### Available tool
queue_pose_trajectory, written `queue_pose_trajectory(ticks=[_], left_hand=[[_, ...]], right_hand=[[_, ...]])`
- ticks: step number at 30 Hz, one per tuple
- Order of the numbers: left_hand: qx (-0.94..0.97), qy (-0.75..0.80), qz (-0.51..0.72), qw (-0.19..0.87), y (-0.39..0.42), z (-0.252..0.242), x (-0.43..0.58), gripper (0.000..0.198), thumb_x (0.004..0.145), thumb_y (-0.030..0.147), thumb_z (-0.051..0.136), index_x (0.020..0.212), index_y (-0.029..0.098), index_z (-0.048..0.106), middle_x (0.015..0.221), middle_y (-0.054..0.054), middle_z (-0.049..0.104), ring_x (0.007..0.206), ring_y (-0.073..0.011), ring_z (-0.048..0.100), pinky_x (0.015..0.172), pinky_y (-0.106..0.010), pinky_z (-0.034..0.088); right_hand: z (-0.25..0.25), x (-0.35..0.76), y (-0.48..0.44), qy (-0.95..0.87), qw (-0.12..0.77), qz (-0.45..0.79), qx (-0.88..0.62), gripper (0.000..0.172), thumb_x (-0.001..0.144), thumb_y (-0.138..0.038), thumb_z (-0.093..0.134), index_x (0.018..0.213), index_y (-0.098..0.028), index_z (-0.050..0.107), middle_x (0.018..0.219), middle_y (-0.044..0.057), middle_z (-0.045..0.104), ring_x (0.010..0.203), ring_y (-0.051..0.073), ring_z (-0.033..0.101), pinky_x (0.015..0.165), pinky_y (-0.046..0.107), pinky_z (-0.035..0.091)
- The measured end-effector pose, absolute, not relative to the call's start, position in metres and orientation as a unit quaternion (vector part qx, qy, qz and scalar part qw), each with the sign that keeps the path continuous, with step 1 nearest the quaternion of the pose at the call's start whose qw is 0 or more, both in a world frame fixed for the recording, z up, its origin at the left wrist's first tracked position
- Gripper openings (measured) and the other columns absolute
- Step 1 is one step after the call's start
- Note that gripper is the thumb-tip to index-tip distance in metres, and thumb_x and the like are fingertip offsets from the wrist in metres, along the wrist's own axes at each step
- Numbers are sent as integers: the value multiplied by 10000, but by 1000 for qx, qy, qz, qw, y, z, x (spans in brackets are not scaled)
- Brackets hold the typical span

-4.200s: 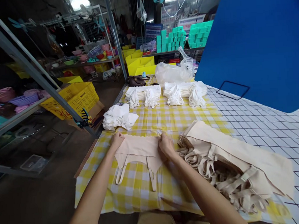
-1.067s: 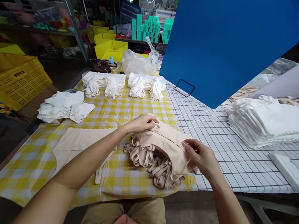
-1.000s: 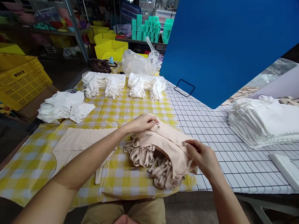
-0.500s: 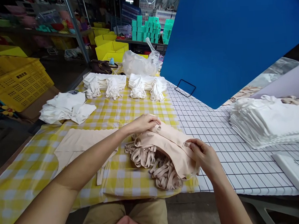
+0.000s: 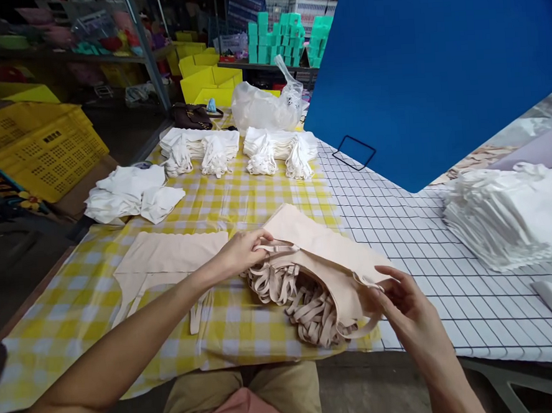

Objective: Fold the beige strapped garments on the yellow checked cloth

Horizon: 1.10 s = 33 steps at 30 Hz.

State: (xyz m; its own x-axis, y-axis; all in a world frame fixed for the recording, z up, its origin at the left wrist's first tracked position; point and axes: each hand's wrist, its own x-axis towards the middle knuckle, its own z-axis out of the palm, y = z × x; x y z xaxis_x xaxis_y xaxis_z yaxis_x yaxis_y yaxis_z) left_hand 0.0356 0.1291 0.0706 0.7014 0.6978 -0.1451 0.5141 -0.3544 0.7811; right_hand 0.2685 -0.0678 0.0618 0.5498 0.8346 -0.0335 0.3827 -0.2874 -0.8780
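A stack of beige strappy tops [image 5: 324, 228] lies across the table in front of me, a thick bunch of looped straps [image 5: 310, 310] hanging from its near side. My left hand [image 5: 250, 248] pinches one strap [image 5: 281, 248] of the uppermost top and draws it leftward. At the stack's right end, my right hand [image 5: 403, 295] has thumb and fingers closed on the other strap [image 5: 367, 282]. Left of the stack, a single beige top [image 5: 171, 253] is spread flat, partly covered by my left forearm.
Folded white tops in two stacks [image 5: 201, 142] [image 5: 279, 143] and a loose white pile [image 5: 125, 191] lie farther back. Another white stack [image 5: 510, 211] sits right. A large blue board [image 5: 426, 66] slants over the table. A yellow crate [image 5: 43, 146] stands left.
My left hand has moved left and toward me, pulling a strap out from the stack. My right hand has lifted the other strap and shifted right. The view has shifted slightly.
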Motion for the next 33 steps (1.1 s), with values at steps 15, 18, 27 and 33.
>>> queue_pose_trajectory(ticks=[15,18,27,33], left_hand=[[656,371,158,638,105,68,24,320,715,250,520,1017,147,522,548,61,495,569,-118,551,584,-233,444],[657,373,152,637,105,71,23,321,714,243,518,1020,144,521,540,59,498,565,-118,546,586,-239,450],[667,379,143,626,101,79,19,344,725,272,518,1049,157,518,574,48,521,585,-128,564,602,-258,470],[659,369,147,639,100,75,15,354,742,307,517,1053,138,507,574,38,543,594,-122,557,605,-246,461]], right_hand=[[63,234,-90,-341,505,324,-724,420,764,-454,604,1095,-230,474,728,-17,501,581,138,589,516,262,502],[66,229,-91,-335,511,326,-722,414,768,-444,602,1101,-235,470,731,-29,488,532,116,568,497,260,505],[70,220,-97,-338,517,320,-718,387,778,-437,589,1098,-245,488,792,-17,479,497,78,506,437,228,476],[66,215,-103,-371,496,337,-709,348,801,-420,564,1101,-247,524,829,26,545,606,128,563,516,243,492]])
